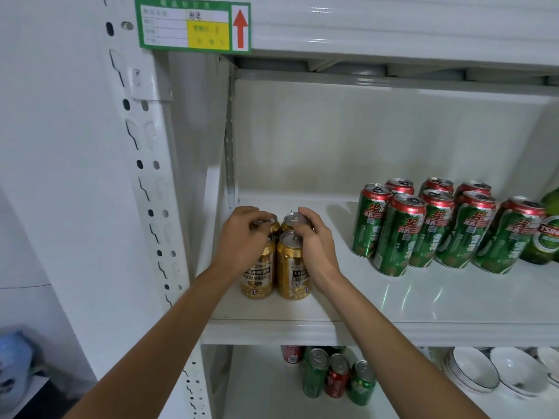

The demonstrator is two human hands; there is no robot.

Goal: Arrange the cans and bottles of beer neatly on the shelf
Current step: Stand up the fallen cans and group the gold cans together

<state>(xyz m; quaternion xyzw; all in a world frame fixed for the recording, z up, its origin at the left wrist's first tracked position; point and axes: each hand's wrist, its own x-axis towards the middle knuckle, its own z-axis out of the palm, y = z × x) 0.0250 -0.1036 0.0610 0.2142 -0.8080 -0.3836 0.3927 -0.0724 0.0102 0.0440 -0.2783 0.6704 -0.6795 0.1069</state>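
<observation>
Several gold beer cans (291,270) stand in a tight block at the left end of the white shelf (393,300). My left hand (242,240) grips the top of the rear left gold can (273,223), which it mostly hides. My right hand (314,240) grips the top of the rear right gold can (292,220). The two front gold cans stand upright side by side. Several green cans with red tops (399,237) stand grouped further right. At the right edge a green bottle (544,243) is partly cut off.
The shelf's left upright (145,176) and side panel stand close beside the gold cans. A green price label (193,24) hangs on the shelf above. The lower shelf holds green and red cans (335,376) and white bowls (496,370).
</observation>
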